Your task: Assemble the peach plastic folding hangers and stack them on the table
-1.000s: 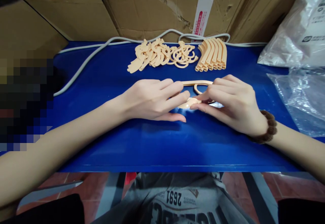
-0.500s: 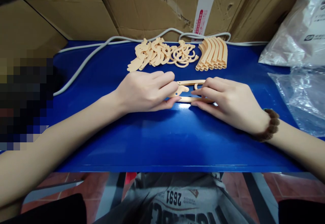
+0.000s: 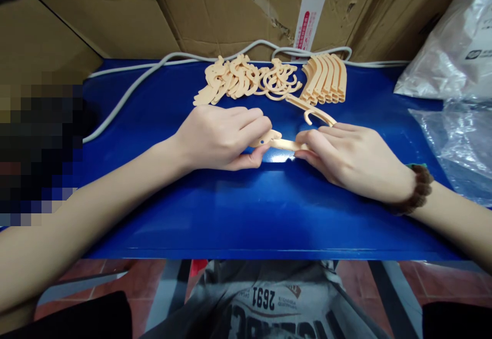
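Note:
My left hand [image 3: 226, 136] is closed, thumb and fingers pinching a flat beige plastic hanger piece [image 3: 272, 135] with a small hole. From the right, my right hand [image 3: 346, 157] grips a slim beige hanger arm [image 3: 283, 145], whose left end reaches the flat piece. Whether the two are joined cannot be made out. Beyond the right hand's fingers a second hanger arm [image 3: 307, 105] lies slanted, its near end at the knuckles. Beside it is a small beige hook [image 3: 308, 117], partly hidden by that hand.
Along the back of the blue table [image 3: 246, 211] lie a pile of flat curved pieces [image 3: 230, 78], a heap of hooks [image 3: 277, 80] and a row of hanger arms [image 3: 325, 78]. A white cable [image 3: 132, 93], cardboard boxes [image 3: 230, 11] and plastic bags [image 3: 446, 46] border them.
My right hand has shifted slightly right, with its fingers drawn closer together. The rear hanger arm has swung from level to slanted, its left end now farther back. The hook has moved too.

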{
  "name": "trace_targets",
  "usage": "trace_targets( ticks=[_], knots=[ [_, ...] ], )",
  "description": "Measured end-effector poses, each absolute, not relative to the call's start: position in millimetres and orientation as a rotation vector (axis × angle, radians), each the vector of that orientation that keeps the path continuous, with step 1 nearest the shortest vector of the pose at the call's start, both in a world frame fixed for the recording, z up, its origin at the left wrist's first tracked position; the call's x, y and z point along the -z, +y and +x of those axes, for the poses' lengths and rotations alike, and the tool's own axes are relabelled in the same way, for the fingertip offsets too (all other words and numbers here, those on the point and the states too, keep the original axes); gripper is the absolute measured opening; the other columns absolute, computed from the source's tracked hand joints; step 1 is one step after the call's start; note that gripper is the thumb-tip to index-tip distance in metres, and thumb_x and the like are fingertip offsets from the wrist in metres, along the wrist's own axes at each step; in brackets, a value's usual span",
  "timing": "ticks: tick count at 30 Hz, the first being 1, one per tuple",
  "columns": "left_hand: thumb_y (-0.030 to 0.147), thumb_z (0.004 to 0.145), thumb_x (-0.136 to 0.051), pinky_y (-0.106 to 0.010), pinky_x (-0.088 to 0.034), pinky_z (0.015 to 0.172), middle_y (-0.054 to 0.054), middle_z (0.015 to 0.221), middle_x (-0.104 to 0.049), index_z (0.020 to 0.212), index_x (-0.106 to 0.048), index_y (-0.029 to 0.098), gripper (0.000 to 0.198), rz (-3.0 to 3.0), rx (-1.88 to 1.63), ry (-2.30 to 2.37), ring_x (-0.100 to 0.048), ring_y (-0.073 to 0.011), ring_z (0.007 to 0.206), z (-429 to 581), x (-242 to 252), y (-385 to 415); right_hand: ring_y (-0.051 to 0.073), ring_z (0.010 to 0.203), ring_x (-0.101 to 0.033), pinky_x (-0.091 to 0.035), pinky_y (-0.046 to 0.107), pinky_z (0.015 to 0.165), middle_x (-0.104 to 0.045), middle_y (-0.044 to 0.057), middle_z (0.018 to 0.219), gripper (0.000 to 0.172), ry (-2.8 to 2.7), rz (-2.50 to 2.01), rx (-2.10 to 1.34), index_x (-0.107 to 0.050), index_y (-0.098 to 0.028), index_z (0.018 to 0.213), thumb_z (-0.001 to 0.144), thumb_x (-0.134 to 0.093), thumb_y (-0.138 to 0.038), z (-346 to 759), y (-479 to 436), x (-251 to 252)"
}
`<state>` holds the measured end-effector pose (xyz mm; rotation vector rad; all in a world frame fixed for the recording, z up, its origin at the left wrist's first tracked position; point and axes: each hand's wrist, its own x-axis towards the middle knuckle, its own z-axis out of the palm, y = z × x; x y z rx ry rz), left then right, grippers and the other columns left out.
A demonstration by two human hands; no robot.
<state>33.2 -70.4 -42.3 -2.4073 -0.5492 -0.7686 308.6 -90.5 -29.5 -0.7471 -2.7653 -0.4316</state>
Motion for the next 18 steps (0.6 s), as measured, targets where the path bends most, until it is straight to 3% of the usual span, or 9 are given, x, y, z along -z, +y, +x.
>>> trace_targets(
  ticks=[9, 18],
  knots=[
    [0.030, 0.103, -0.044, -0.033, -0.036, 0.049, -0.001, 0.077, -0.075, 0.094, -0.066, 0.024, 0.024, -2.411, 0.740, -0.619, -0.071, -0.0172, 0.064, 32.1, 44.8, -70.3, 0.015, 0.063, -0.067, -0.033, 0.030, 0.052, -0.074, 0.003, 0.083, 0.041, -2.781, -0.712, 0.332, -0.062, -0.017, 0.104, 0.119, -0.028, -0.035, 309.6, -93.6, 29.7],
    [0.030, 0.105, -0.040, -0.031, -0.035, 0.047, -0.001, 0.075, -0.074, 0.091, -0.067, 0.021, 0.032, -2.466, 0.702, -0.629, -0.073, -0.0164, 0.064, 33.3, 44.4, -69.7, 0.014, 0.059, -0.065, -0.029, 0.029, 0.051, -0.077, 0.007, 0.091, 0.034, -2.847, -0.789, 0.015, -0.054, -0.019, 0.098, 0.116, -0.031, -0.036, 311.3, -94.0, 28.0]
  ],
)
